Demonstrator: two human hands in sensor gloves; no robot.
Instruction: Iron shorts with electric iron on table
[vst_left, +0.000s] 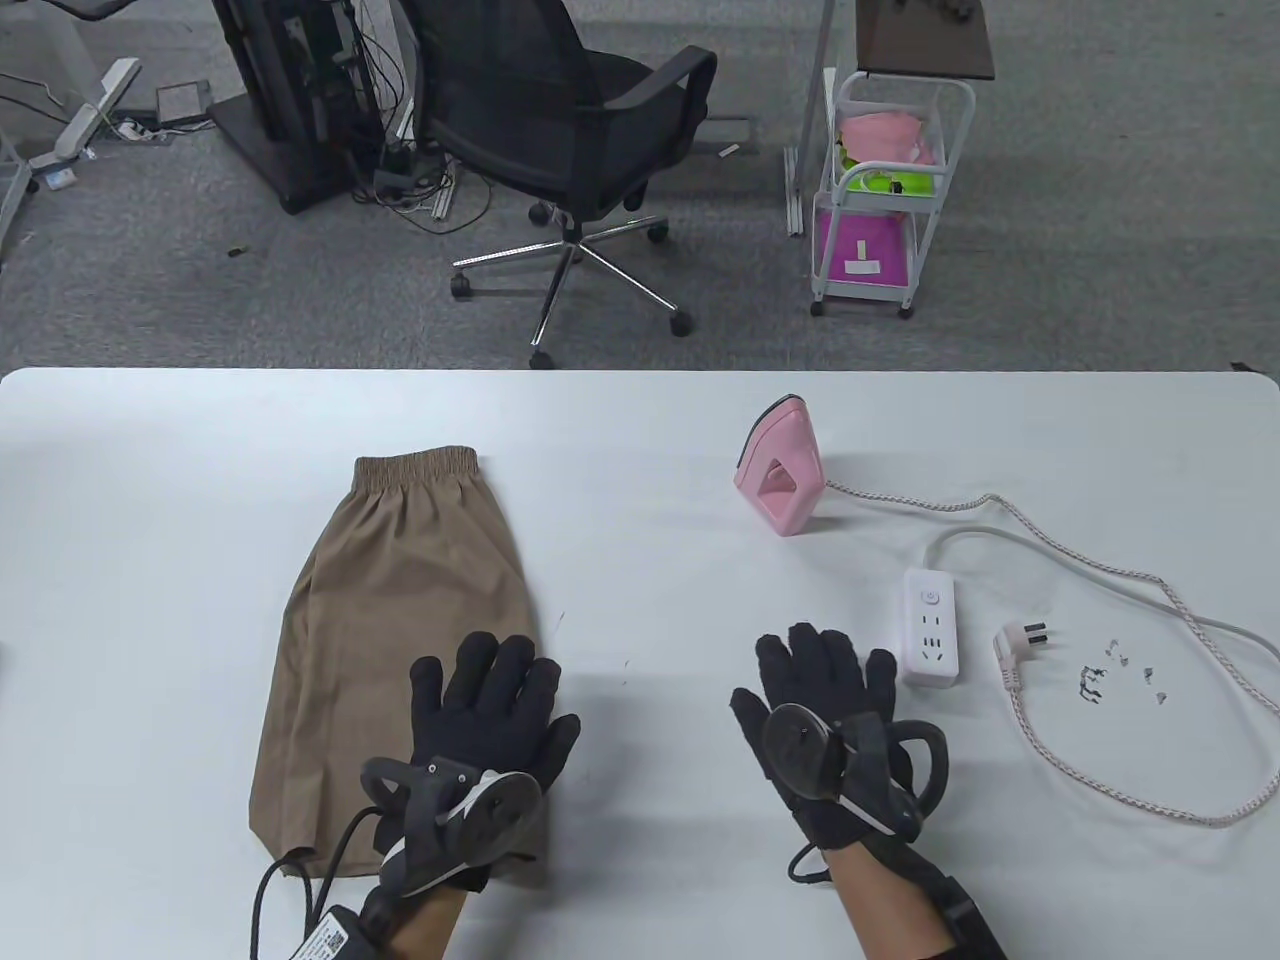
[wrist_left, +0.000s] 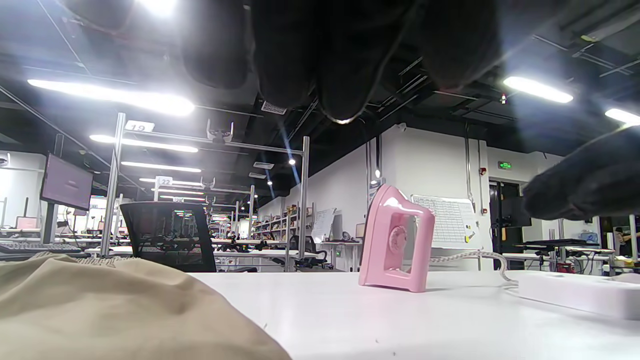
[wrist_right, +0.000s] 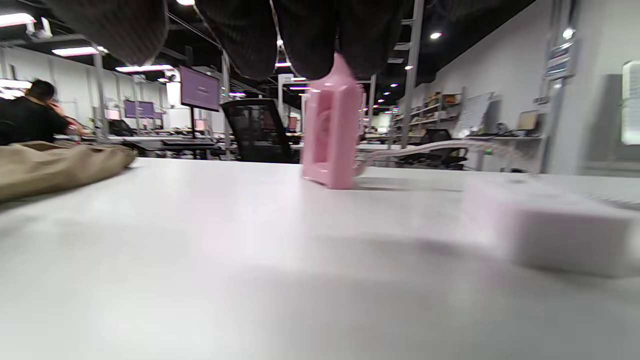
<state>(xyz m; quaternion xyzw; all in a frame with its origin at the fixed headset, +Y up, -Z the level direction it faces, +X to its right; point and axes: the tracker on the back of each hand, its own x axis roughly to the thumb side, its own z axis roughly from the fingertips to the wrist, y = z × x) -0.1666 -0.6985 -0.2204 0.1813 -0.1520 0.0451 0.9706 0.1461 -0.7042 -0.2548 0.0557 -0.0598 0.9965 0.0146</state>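
Tan shorts (vst_left: 400, 620) lie flat on the white table (vst_left: 150, 480), waistband at the far end; they also show in the left wrist view (wrist_left: 100, 310) and the right wrist view (wrist_right: 50, 167). A pink electric iron (vst_left: 780, 470) stands upright on its heel at centre right, seen too in the left wrist view (wrist_left: 396, 239) and the right wrist view (wrist_right: 332, 135). My left hand (vst_left: 495, 700) rests flat, fingers spread, on the shorts' near right part. My right hand (vst_left: 815, 690) lies flat and empty on the bare table, near of the iron.
A white power strip (vst_left: 932, 627) lies right of my right hand, also in the left wrist view (wrist_left: 575, 295). The iron's braided cord (vst_left: 1130, 575) loops across the right side, its plug (vst_left: 1015, 645) unplugged. Small dark bits (vst_left: 1120, 675) lie far right. An office chair (vst_left: 570, 120) and cart (vst_left: 885, 190) stand beyond.
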